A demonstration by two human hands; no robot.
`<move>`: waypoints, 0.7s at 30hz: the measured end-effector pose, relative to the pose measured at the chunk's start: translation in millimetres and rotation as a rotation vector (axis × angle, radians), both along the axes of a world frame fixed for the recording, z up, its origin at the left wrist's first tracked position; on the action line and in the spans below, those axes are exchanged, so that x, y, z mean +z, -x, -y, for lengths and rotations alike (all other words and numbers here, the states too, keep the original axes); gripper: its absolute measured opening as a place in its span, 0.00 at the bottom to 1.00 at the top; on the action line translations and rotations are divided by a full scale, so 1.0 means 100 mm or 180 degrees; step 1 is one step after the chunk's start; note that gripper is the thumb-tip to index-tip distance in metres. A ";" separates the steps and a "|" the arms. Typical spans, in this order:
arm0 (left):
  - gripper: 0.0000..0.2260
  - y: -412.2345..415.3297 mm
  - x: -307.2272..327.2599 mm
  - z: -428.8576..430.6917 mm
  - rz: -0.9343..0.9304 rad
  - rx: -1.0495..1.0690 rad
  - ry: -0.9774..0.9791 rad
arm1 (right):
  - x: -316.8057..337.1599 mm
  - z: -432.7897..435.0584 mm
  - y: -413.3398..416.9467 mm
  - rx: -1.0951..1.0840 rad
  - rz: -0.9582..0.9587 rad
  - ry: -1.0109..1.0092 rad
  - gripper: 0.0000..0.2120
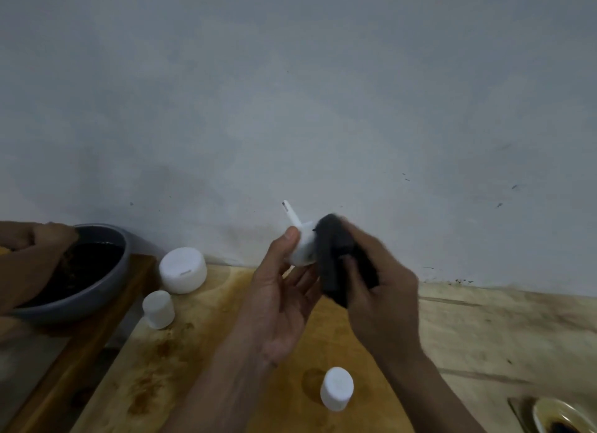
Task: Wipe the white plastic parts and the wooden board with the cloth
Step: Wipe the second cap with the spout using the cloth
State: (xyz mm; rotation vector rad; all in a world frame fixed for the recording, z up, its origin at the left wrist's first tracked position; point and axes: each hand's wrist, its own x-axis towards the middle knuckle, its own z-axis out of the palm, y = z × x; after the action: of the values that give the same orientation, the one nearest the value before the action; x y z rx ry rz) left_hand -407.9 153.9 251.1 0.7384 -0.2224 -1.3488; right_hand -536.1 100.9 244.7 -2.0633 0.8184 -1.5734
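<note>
While the left hand [284, 290] holds a white stemmed part [302, 248] at centre frame, thumb curled on its side, the right hand [384, 300] grips a dark cloth [336, 255] pressed against it, hiding the part's right side. Beneath, on the wooden board [193, 352], stand a wide white cap [182, 269], a small cylinder [158, 309] and a second cylinder [336, 388]. At the left edge, a third hand [32, 248] reaches into a grey bowl [97, 295].

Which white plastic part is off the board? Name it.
The stemmed white part, held in the left hand against the dark cloth; the other three stand on the wooden board.
</note>
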 end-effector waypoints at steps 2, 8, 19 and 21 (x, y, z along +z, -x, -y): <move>0.25 0.01 -0.03 0.00 0.0371 -0.0170 0.0005 | -0.04 -0.01 -0.06 0.0052 -0.0073 0.0167 0.23; 0.28 -0.02 -0.07 0.01 -0.0085 -0.0526 -0.0217 | -0.16 0.01 -0.01 0.0059 -0.1158 0.1208 0.19; 0.29 -0.02 -0.38 0.01 -0.0527 -0.0695 -0.0616 | -0.68 0.02 0.07 0.0199 -0.2077 0.1746 0.16; 0.29 -0.01 -0.50 0.03 -0.0526 -0.0650 -0.0741 | -0.82 0.14 0.21 0.0058 -0.2024 0.1570 0.15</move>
State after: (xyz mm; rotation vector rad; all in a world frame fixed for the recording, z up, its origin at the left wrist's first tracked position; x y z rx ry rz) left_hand -406.5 150.4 201.2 0.8089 -0.0082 -1.6408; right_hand -557.4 86.9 162.4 -2.9977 0.6360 -1.1844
